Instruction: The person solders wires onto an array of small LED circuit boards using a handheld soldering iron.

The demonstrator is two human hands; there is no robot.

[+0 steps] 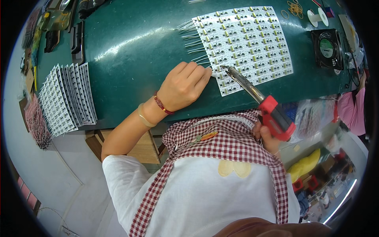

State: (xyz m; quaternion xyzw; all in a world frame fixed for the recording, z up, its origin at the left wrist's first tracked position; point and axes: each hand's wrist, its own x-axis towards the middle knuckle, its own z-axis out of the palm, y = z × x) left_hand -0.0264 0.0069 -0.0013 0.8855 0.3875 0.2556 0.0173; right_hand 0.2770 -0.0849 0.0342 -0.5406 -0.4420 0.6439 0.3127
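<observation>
A white panel of small circuit boards lies flat on the green table, with thin white wires sticking out along its left edge. My left hand is closed at that edge, its thumb and fingers pinching a thin wire beside the lower left of the panel. My right hand is wrapped round the handle of a red and black soldering iron. The iron's metal barrel slants up and left, and its dark tip is over the panel's left part, close to my left fingertips. I cannot tell whether the tip touches the board.
A stack of similar panels stands at the table's left edge, beside a bundle of reddish wires. To the right are a black fan, a white spool and rubber bands. Bagged wires lie below the right edge.
</observation>
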